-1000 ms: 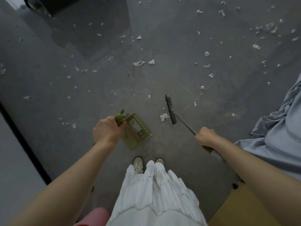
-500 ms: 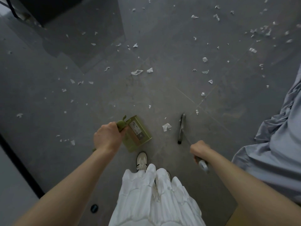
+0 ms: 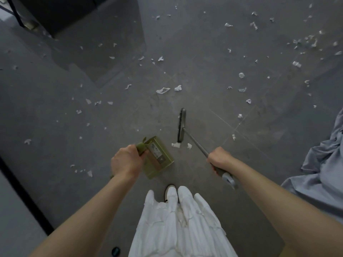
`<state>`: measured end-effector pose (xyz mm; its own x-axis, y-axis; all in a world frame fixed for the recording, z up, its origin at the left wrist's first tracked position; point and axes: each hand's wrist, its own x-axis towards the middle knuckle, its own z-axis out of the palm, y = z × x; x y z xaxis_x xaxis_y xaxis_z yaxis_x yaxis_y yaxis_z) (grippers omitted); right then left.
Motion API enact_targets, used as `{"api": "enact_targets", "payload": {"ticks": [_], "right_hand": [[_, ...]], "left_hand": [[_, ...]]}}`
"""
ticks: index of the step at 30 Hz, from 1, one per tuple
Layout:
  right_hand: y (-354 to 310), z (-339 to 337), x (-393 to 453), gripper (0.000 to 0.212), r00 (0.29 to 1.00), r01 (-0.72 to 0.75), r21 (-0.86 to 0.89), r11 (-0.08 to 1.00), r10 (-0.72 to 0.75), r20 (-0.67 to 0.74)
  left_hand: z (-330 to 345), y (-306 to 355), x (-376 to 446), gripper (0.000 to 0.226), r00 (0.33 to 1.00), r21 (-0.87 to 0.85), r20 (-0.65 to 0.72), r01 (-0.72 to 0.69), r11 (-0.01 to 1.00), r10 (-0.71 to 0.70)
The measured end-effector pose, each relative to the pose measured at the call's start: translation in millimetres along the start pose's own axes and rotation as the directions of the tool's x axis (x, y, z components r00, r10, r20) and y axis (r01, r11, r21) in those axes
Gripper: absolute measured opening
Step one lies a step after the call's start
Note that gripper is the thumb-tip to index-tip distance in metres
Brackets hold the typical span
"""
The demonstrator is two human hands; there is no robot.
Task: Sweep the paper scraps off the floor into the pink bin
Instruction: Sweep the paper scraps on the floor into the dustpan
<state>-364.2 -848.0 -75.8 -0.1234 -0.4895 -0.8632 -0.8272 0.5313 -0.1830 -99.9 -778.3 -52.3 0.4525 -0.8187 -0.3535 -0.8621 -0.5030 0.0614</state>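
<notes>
On open grey floor, the left hand (image 3: 126, 161) grips an olive-green plastic dustpan (image 3: 159, 160), the right hand (image 3: 220, 158) a grey long-handled broom (image 3: 181, 125) beside white paper scraps (image 3: 176, 145).

You are looking down at a grey tiled floor (image 3: 204, 52) with thin grout lines crossing at angles. The light is dim and even. At your upper left stands a dark piece of furniture (image 3: 61, 12), its shadow spreading over the tiles in front of it. Along your left runs a black strip (image 3: 24, 193) with a paler surface beyond it. At your right edge lies crumpled grey-blue fabric (image 3: 323, 173).
</notes>
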Motion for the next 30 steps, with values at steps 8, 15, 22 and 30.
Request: {"api": "enact_targets", "payload": {"ticks": [8, 15, 22, 30], "right_hand": [[-54.0, 10.7, 11.3, 0.039, 0.986, 0.151, -0.261, 0.953, -0.125, 0.115], [-58.9, -6.7, 33.9, 0.032, 0.978, 0.155, -0.359, 0.92, -0.092, 0.188], [1.1, -64.3, 61.7, 0.068, 0.981, 0.104, -0.334, 0.937, -0.041, 0.191], [66.3, -142.2, 66.7, 0.028, 0.998, 0.001, -0.353, 0.936, 0.023, 0.064]], "left_hand": [[-1.5, -14.9, 9.9, 0.047, 0.994, -0.009, 0.002, 0.11, 0.994, -0.11], [2.0, -2.3, 9.6, 0.047, 0.98, -0.048, 0.002, 0.201, 0.978, -0.201], [5.7, 40.2, -3.6, 0.048, 0.959, -0.044, 0.002, 0.284, 0.958, -0.284], [16.8, 92.1, -28.1, 0.05, 0.942, -0.044, -0.018, 0.335, 0.941, -0.336]]}}
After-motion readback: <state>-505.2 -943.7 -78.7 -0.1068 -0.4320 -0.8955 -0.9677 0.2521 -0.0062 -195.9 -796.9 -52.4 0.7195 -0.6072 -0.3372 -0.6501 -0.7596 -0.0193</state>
